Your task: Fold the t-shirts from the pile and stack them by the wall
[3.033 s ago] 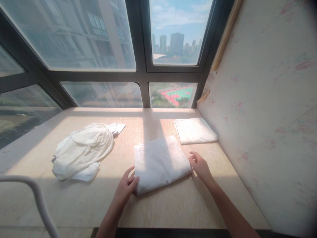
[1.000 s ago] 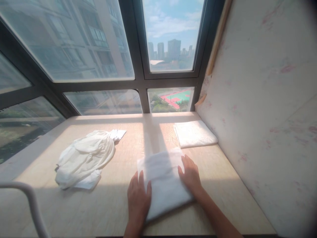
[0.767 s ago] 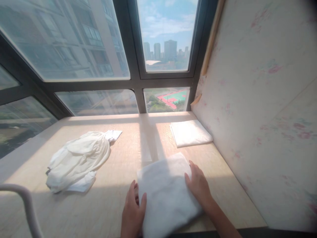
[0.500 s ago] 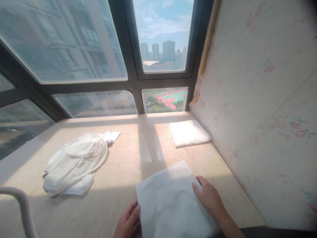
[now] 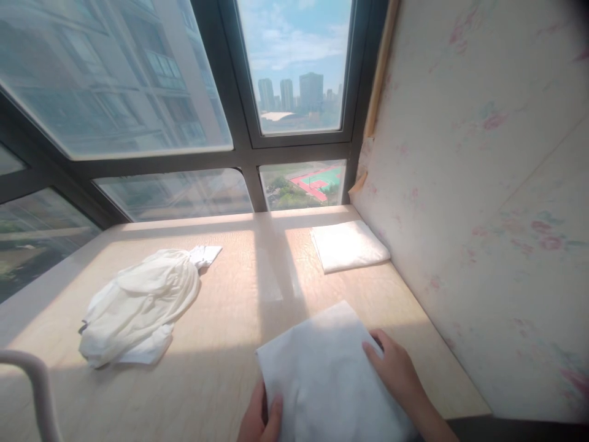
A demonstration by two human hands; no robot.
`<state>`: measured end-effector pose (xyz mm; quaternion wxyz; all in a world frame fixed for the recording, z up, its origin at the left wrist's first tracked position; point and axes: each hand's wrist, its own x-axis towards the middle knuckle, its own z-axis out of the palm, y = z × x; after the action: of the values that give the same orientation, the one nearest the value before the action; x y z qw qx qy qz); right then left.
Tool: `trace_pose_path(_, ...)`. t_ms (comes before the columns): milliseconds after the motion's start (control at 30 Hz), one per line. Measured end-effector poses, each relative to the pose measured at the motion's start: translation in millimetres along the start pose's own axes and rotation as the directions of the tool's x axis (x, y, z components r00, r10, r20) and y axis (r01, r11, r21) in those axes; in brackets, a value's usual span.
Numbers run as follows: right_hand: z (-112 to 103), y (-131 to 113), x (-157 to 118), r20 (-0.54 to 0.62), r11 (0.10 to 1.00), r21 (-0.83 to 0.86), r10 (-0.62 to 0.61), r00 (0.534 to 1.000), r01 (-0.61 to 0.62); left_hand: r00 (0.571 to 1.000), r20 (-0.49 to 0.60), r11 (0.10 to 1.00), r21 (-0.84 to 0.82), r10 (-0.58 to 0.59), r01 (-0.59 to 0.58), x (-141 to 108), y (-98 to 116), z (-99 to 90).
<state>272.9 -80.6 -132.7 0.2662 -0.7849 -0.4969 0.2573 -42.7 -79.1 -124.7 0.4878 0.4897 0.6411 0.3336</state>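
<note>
A folded white cloth [image 5: 322, 368] lies in front of me at the bottom of the view, its far corner pointing toward the window. My left hand [image 5: 261, 416] grips its left edge, thumb on top and fingers partly hidden beneath. On the opposite edge, my right hand [image 5: 396, 367] is closed, with the thumb over the cloth and the fingertips tucked by the side. The near end of the cloth runs out of view.
A crumpled white garment [image 5: 142, 301] lies on the wooden surface [image 5: 221, 344] at left. Another folded white cloth [image 5: 347, 245] rests near the papered wall [image 5: 469, 202]. A curved grey tube [image 5: 39, 387] rises at lower left. Windows [image 5: 243, 153] line the back.
My left hand has shifted right and nearer to me, its thumb now over the cloth's edge. The cloth and my right hand have moved slightly right.
</note>
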Motion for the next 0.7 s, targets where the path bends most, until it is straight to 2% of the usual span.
trace_pose_path(133, -4.1, 4.6, 12.1, -0.046, 1.0, 0.011, 0.02, 0.999, -0.02, 1.0, -0.013, 0.998, -0.064, 0.003, -0.004, 34.1, 25.3, 6.7)
trace_pose_path(233, -5.5, 5.5, 17.6, -0.069, 0.999, -0.014, 0.028, 0.997, -0.029, 0.998, -0.025, 0.998, -0.038, 0.053, -0.054, 57.6, 40.7, 12.9)
trace_pose_path(333, -4.1, 3.0, 19.6, -0.099, 0.996, -0.083, 0.026, 0.995, -0.035, 0.994, -0.013, 0.994, 0.011, 0.108, -0.108, 76.7, 49.3, 17.0)
trace_pose_path(433, -2.1, -0.4, 20.5, -0.107, 0.988, -0.15, 0.025, 0.994, -0.041, 0.995, -0.014, 0.995, -0.005, 0.1, -0.1, 91.3, 51.9, 17.7)
trace_pose_path(500, -1.2, -1.2, 21.2, -0.1, 0.984, -0.176, 0.025, 0.995, -0.043, 0.998, 0.038, 0.997, -0.059, 0.06, -0.057, 96.0, 52.0, 16.1)
trace_pose_path(567, -0.8, -0.5, 21.9, -0.094, 0.981, -0.189, 0.021, 0.995, -0.039, 0.991, 0.135, 0.993, -0.119, 0.004, 0.013, 94.4, 52.0, 12.9)
trace_pose_path(633, -0.5, 0.9, 22.4, -0.088, 0.98, -0.198, 0.013, 0.996, -0.031, 0.972, 0.234, 0.985, -0.158, -0.03, 0.069, 86.1, 52.6, 8.2)
trace_pose_path(700, 0.0, 2.2, 22.6, -0.085, 0.978, -0.208, 0.005, 0.996, -0.022, 0.95, 0.311, 0.984, -0.163, -0.022, 0.076, 73.5, 53.7, 2.7)
